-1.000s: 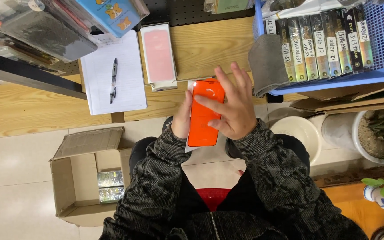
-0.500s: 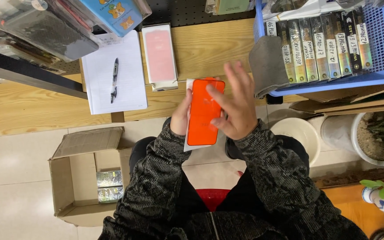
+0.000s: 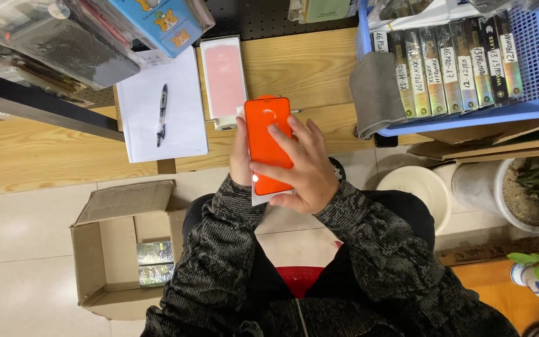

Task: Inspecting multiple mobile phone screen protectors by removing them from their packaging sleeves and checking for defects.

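Note:
An orange rectangular phone-shaped item (image 3: 268, 142) with a white sheet behind its lower end is held upright in front of me, over the edge of the wooden table (image 3: 319, 68). My left hand (image 3: 241, 156) grips its left edge from behind. My right hand (image 3: 299, 167) lies over its front and right side, fingers spread across the orange face. Both sleeves are dark knitted.
A pink flat pack (image 3: 224, 80), a white notepad (image 3: 163, 109) with a pen (image 3: 162, 115), and a grey cloth (image 3: 377, 93) lie on the table. A blue basket (image 3: 531, 81) holds several slim boxes. An open cardboard box (image 3: 116, 249), a white bowl (image 3: 415, 190) and a plant pot (image 3: 519, 200) stand on the floor.
My right hand has shifted from the item's right edge to lie across its front. The item stays in about the same place, still held by my left hand.

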